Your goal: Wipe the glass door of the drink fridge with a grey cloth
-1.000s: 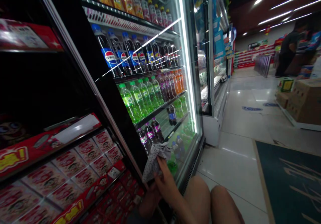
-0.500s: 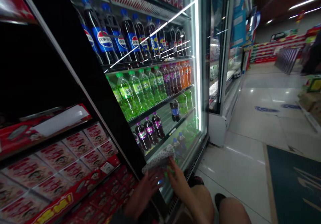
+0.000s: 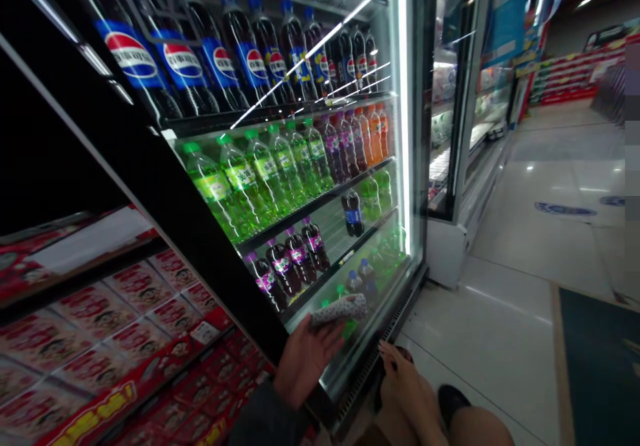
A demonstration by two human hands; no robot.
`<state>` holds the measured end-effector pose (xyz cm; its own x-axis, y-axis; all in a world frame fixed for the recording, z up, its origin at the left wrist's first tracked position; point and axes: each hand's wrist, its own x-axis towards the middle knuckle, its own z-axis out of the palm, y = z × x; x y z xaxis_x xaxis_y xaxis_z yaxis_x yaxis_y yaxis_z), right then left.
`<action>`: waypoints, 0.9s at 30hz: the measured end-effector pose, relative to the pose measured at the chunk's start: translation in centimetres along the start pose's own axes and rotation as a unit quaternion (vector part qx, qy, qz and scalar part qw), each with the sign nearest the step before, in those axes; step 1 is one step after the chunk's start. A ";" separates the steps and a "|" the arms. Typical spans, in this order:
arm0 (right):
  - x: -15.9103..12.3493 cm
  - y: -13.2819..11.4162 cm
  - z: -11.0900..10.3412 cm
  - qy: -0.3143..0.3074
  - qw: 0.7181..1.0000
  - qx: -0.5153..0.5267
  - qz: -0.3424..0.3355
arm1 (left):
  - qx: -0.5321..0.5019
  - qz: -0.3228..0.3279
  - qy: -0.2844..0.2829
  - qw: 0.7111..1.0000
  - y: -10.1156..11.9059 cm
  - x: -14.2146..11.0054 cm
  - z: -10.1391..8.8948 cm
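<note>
My left hand (image 3: 309,358), in a dark sleeve, reaches toward the glass door of a drinks cooler with the palm partly showing and the fingers stretched to the right. A folded, light grey patterned cloth (image 3: 340,309) lies along the top of that hand, by the thumb, close to the glass; its hold looks loose. My right hand (image 3: 396,361) is apart from the cloth, low above my knee at the cooler's base. Its fingers are loosely extended, and I see nothing in them. Behind the glass, purple-labelled bottles (image 3: 284,266) stand near the cloth.
Cola bottles (image 3: 227,59) and green soda bottles (image 3: 265,166) fill the shelves higher up. Red boxed goods (image 3: 95,313) are stacked on the left. A bright light strip (image 3: 404,113) runs down the cooler's right side. Tiled floor (image 3: 480,306) and a dark mat (image 3: 600,366) lie to the right.
My right hand has left the cloth and drawn back down and right to my knee. The cloth stays at my left hand, now narrower in outline. The view has shifted closer to the cooler.
</note>
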<state>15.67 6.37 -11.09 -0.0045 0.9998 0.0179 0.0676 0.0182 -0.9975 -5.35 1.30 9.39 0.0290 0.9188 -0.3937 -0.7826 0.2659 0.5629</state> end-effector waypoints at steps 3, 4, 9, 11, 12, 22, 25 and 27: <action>0.3 -0.5 -0.4 0.026 0.999 0.021 0.025 | 0.010 -0.006 0.086 0.996 0.4 -0.3 1.8; 0.4 -0.7 -0.6 0.041 0.998 0.037 0.037 | 0.017 -0.005 0.102 0.995 0.5 -0.5 2.3; 0.7 -0.9 -2.0 0.097 0.985 0.121 0.077 | 0.038 0.058 0.127 0.990 1.4 -1.8 3.4; 0.8 -0.6 -2.6 0.108 0.976 0.160 0.098 | 0.039 0.103 0.107 0.988 2.0 -2.4 3.4; 0.8 -0.4 -2.9 0.113 0.970 0.182 0.112 | 0.044 0.130 0.085 0.987 2.3 -2.8 3.4; 0.6 2.4 -5.2 0.186 0.911 0.327 0.171 | 0.090 0.446 -0.025 0.890 6.7 -6.6 8.6; 0.1 2.8 -5.6 0.172 0.912 0.324 0.181 | 0.087 0.483 -0.046 0.870 7.4 -7.4 11.2; -0.2 3.2 -5.8 0.166 0.908 0.333 0.193 | 0.073 0.502 -0.049 0.860 7.6 -7.8 12.1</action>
<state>21.71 6.24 -13.93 0.1992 0.8798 -0.4315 -0.6185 -0.2287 -0.7518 -4.01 -0.30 25.57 -0.5585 0.7251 0.4029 -0.3570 -0.6485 0.6723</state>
